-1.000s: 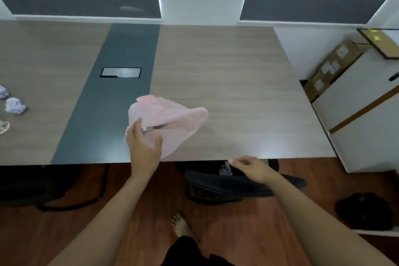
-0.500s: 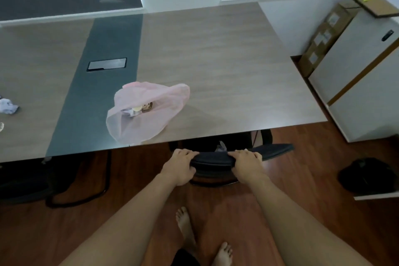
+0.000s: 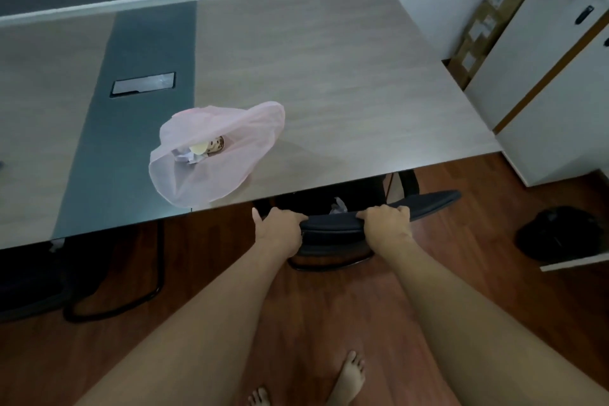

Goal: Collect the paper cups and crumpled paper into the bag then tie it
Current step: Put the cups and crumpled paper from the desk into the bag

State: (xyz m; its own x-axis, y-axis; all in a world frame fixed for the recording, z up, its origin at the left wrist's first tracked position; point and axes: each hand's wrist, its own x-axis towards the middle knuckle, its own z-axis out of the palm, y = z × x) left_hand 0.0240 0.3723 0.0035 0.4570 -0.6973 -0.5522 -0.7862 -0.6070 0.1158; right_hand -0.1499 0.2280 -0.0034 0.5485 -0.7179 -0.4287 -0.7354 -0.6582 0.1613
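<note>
A thin pink plastic bag [image 3: 230, 155] lies open on the table [image 3: 346, 82] near its front edge, with nobody holding it. Through its mouth I see a paper cup [image 3: 211, 145] and crumpled paper [image 3: 186, 156] inside. Below the table edge, my left hand [image 3: 280, 227] and my right hand [image 3: 387, 224] both grip the top of a dark chair back [image 3: 333, 227] tucked under the table. A small pale crumpled piece [image 3: 339, 206] shows on the chair behind the backrest, between my hands.
A grey strip with a metal cable hatch [image 3: 143, 84] runs across the table. A white cabinet [image 3: 553, 99] and cardboard boxes [image 3: 484, 26] stand to the right. A dark bag [image 3: 560, 231] lies on the wooden floor. Another chair's base [image 3: 115, 290] sits under the table at left. My bare feet [image 3: 349, 376] are below.
My left hand let go of the pink bag and dropped to the chair back. My right hand closed on the chair back too. The view swung right, and the loose papers at far left left the frame.
</note>
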